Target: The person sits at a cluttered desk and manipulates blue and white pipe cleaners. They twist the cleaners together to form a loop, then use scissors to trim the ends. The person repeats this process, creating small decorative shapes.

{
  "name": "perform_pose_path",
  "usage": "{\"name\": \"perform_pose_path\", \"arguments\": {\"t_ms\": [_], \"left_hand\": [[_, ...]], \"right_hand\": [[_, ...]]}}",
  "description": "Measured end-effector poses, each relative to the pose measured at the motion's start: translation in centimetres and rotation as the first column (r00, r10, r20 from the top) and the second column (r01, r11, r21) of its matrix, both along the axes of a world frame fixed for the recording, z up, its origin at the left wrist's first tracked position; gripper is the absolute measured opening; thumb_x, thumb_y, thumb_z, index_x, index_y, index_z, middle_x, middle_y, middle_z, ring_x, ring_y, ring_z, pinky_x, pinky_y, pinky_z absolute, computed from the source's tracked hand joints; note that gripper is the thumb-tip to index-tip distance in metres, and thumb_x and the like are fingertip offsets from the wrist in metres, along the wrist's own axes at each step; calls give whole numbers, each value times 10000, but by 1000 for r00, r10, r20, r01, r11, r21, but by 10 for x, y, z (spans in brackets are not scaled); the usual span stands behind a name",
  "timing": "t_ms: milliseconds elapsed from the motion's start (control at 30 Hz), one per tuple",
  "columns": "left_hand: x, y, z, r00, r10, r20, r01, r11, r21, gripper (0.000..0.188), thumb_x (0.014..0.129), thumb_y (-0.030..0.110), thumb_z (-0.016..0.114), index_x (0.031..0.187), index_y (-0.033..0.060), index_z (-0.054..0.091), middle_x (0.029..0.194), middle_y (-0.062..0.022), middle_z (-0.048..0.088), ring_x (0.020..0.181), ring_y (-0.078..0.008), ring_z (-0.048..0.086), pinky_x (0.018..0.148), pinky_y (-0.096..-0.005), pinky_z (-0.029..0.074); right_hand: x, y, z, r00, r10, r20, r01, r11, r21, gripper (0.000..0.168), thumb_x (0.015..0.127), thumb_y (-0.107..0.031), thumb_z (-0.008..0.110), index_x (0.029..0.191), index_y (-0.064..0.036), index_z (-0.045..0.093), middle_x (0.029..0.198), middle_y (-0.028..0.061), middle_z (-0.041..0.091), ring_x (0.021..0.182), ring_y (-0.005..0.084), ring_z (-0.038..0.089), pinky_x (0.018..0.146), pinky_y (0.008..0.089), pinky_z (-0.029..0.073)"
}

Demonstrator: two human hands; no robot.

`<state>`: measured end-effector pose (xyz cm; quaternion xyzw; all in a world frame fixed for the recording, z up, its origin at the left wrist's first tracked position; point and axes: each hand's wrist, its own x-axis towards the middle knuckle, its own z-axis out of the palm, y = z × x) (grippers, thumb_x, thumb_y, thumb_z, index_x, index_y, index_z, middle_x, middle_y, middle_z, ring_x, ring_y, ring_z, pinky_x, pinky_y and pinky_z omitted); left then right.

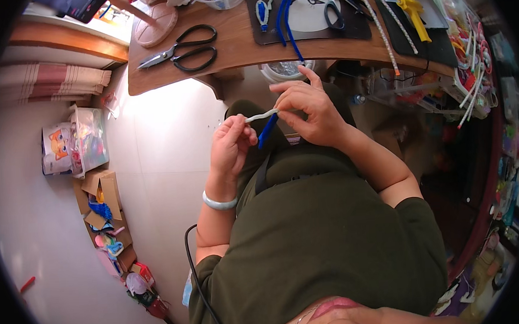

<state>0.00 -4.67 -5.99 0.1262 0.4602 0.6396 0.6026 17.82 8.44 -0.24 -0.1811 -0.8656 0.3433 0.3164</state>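
Observation:
Between my two hands stretches a white fuzzy stem, likely a pipe cleaner [260, 116]. My left hand [234, 139] pinches one end between thumb and fingertips. At its other end, my right hand [307, 109] grips it with thumb and fingers, where a blue fuzzy piece [267, 131] hangs down at a slant. Both hands are above my lap, in front of the table edge. On the dark mat [270, 36] lie blue stems [282, 20], a blue-and-white looped piece [262, 14] and scissors [333, 15].
Black-handled scissors [194, 49] lie on the wooden table [236, 49], near a round pink stand base [157, 26]. A yellow glue gun [414, 15] and striped stems [380, 28] are at the right. Below the edge is a round container [283, 71]. Boxes [107, 192] stand at the left.

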Motion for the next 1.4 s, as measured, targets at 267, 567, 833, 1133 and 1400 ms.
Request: {"name": "perform_pose_path", "arguments": {"t_ms": [267, 567, 833, 1133, 1400], "left_hand": [[19, 18, 75, -250, 241, -938, 373, 918, 136, 400, 773, 97, 664, 1163, 73, 582, 1065, -98, 618, 1027, -256, 561, 1016, -406, 264], [35, 20, 48, 385, 154, -910, 120, 969, 214, 155, 824, -13, 620, 978, -11, 642, 771, -106, 645, 649, -169, 612, 612, -250, 492], [39, 19, 47, 584, 222, -781, -112, 975, 193, 63, 850, 23, 624, 897, -14, 644, 749, -31, 614, 654, -71, 558, 589, -205, 453], [31, 29, 42, 765, 87, -638, -13, 993, 120, 77, 837, 47, 645, 884, -10, 663, 763, -12, 560, 730, -77, 526, 653, -203, 425], [12, 31, 53, 484, -121, -866, 236, 972, -4, 70, 830, 69, 648, 822, 0, 642, 725, -18, 574, 640, -86, 523, 569, -225, 426]], "right_hand": [[-5, 0, -2, 990, 119, 82, -114, 992, -60, 57, 747, -20, 637, 757, -41, 585, 685, 67, 551, 620, 234, 535, 771, 338, 438], [-5, -2, -8, 989, 107, -100, -135, 931, -339, 109, 839, -96, 590, 839, 5, 632, 769, 136, 611, 695, 288, 587, 614, 319, 462], [-13, -21, -3, 999, -24, 30, 37, 834, -551, 125, 856, -93, 573, 840, 21, 622, 712, 145, 610, 645, 252, 584, 616, 306, 467], [-14, -24, -10, 997, -7, 72, 53, 747, -663, 104, 839, -118, 589, 835, -24, 633, 686, 133, 615, 586, 295, 577, 555, 335, 452], [-4, -5, -7, 946, 125, 298, -27, 950, -311, 112, 825, -169, 599, 835, -59, 617, 690, 91, 616, 648, 289, 589, 596, 381, 451]]}}
